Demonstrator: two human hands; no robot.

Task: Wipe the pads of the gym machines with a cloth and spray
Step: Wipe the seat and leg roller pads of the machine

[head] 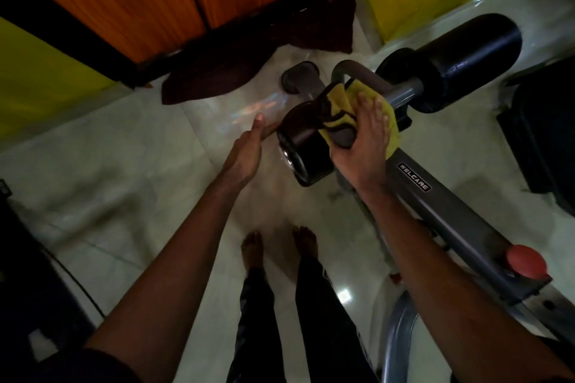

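Roller pad (300,134), just left of the grey frame bar (435,196), is mid-wipe. My right hand (364,146) clutches the yellow cloth (337,101) over it, and my left hand (245,149) lies straight-fingered at its end. Next, I reckon, comes wiping its underside.

Showing soft, matt yellow fabric with dark stitched edging in the cloth (337,102), crumpling over the near roller pad (300,137); giving off a smooth, glossy vinyl-like sheen there and a duller black skin on the far roller pad (466,62). Presenting smooth grey painted metal, satin in finish, along the machine frame (451,218), beside a smooth red plastic-looking knob (525,261). Gleaming as polished, reflective tile across the floor (140,171); lying matt and dark as a rag (211,74); displaying streaky orange wood grain on the door (130,0).
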